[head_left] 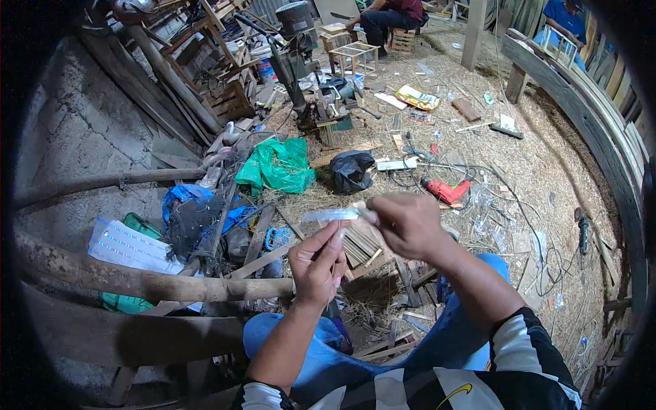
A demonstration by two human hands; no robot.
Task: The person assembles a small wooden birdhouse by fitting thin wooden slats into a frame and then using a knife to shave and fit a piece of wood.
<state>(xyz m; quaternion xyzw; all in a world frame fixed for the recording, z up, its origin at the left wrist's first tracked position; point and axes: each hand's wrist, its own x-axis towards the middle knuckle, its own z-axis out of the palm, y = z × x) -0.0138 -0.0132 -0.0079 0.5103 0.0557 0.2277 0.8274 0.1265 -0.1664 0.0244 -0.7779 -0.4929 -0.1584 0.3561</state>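
Between my hands is a narrow, shiny, pale-blue strip (331, 215), level and see-through in places; its exact kind cannot be made out. My left hand (318, 263) is closed in a pinch just below it, thumb and fingertips at its underside. My right hand (406, 224) is curled at the strip's right end, its fingers smeared by motion and partly hidden. Something small and whitish shows at those fingertips. Below the hands, several thin wooden slats (362, 242) lie together on the ground, between my knees in blue jeans.
A red power drill (447, 190) lies to the right among cords. Ahead are a black bag (351, 171), a green plastic sheet (277, 166) and a dark machine (294, 68). Wooden poles (150, 280) cross at left. Two people sit farther back, near small wooden frames (355, 51).
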